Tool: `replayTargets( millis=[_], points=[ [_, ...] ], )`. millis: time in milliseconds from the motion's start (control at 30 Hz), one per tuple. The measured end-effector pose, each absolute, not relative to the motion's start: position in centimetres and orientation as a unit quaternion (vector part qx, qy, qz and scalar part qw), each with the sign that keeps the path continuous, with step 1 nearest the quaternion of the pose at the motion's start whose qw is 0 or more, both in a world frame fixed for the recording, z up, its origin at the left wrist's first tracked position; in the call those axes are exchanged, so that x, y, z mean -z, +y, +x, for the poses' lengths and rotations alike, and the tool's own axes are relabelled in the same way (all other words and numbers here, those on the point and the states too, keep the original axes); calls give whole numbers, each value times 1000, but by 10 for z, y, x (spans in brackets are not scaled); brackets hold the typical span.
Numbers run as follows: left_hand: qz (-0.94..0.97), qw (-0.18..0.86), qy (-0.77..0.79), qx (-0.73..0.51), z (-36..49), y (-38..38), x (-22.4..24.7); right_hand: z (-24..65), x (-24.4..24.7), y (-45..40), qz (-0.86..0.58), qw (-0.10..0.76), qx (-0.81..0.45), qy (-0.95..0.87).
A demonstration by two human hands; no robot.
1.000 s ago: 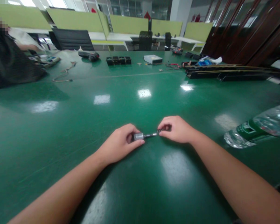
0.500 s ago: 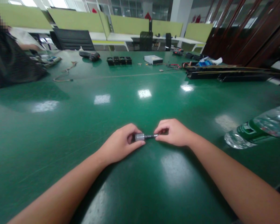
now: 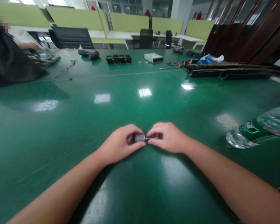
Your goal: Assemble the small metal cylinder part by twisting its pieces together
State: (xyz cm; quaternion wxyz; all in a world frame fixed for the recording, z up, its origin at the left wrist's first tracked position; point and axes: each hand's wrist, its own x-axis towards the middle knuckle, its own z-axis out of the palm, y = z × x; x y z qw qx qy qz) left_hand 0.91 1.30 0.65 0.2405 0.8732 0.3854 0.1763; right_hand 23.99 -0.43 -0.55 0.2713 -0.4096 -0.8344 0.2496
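A small silver-grey cylinder with dark ends [image 3: 139, 138] lies sideways low over the green table, between the thumb and fingers of my left hand [image 3: 121, 143]. From its right end runs a thin dark rod [image 3: 148, 138], in line with the cylinder. My right hand [image 3: 169, 137] pinches this rod close to the cylinder, and its thumb and fingertips nearly meet my left fingertips. Most of the rod is hidden by the right fingers; a dark end [image 3: 160, 136] shows inside that hand. What kind of tool or part it is, I cannot tell.
A clear plastic bottle with a green label [image 3: 256, 129] lies at the right. Toward the far edge are a black block row [image 3: 119, 58], a silver box [image 3: 153, 58], a power tool [image 3: 89, 54], a cable [image 3: 64, 74] and long dark rails [image 3: 226, 71]. A person [image 3: 11, 59] sits far left.
My right hand has slid left along the rod, up to the cylinder, so less of the rod shows between the hands. My left hand stays in place with its grip.
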Motion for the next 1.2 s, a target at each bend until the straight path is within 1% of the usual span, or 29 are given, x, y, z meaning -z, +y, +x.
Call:
replayTargets(
  millis=[1200],
  points=[
    [867,249,398,-168,11,12,-10,244,1,-4,-402,252,-245,-846]
  ],
)
